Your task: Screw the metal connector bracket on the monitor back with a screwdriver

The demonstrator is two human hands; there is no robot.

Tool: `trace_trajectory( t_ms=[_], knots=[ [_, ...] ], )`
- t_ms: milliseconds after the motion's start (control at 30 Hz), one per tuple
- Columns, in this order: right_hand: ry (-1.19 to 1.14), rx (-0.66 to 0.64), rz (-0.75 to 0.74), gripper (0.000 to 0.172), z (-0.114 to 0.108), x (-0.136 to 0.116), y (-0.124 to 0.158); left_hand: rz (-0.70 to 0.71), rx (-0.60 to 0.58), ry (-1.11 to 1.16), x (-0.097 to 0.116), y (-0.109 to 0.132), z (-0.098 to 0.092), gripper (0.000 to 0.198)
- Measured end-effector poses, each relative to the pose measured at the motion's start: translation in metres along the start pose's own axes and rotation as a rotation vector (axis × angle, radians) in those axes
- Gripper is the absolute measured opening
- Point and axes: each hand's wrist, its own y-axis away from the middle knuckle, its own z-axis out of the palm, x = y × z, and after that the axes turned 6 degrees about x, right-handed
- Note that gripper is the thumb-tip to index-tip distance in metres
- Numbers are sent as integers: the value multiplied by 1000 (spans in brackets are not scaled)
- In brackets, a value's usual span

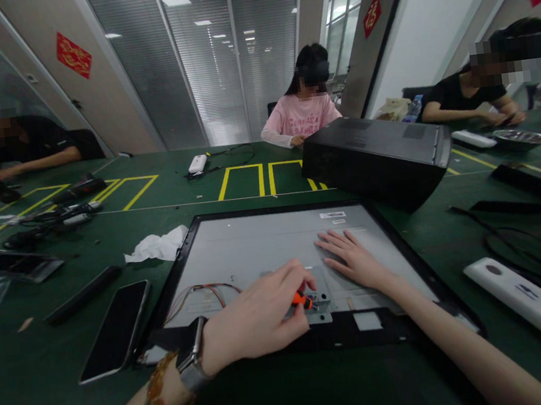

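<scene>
A grey flat display panel (256, 244) in a black frame lies on its face on the table before me. My left hand (268, 308) is closed round a short orange-and-black screwdriver (303, 300), over a metal bracket (324, 314) near the panel's front edge. Fingers hide most of the tool, and where its tip rests I cannot make out. Flat on the right part of the panel, fingers spread, lies my right hand (356, 261); it holds nothing. Thin coloured wires (207, 289) run across the panel left of my left hand.
A smartphone (116, 330), a black bar (84, 294) and a crumpled tissue (157, 246) lie to the left. Behind the panel stands a large black case (378, 156). On the right are a white elongated device (534, 308) and black cables (517, 244). Several people sit around.
</scene>
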Motion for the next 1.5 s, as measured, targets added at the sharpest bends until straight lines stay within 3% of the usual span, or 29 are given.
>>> trace_trajectory(
  t_ms=[200, 367, 600, 833, 1233, 1500],
  knots=[
    [-3, -1, -6, 48, 0, 1, 0, -12, -32, -37, 1, 1, 0, 20],
    [-6, -2, -9, 48, 0, 2, 0, -56, 44, -205, -7, -3, 8, 8],
    [2, -15, -9, 49, 1, 3, 0, 17, 39, -436, -14, -4, 10, 19],
    [2, -11, -5, 48, 0, 1, 0, 9, 29, -413, -7, -2, 0, 12],
    [-1, -13, -7, 48, -1, 1, 0, 57, 72, -441, -17, -4, 11, 17],
    [14, -17, -7, 48, 0, 1, 0, 24, 9, -368, -6, -1, -2, 10]
  ],
)
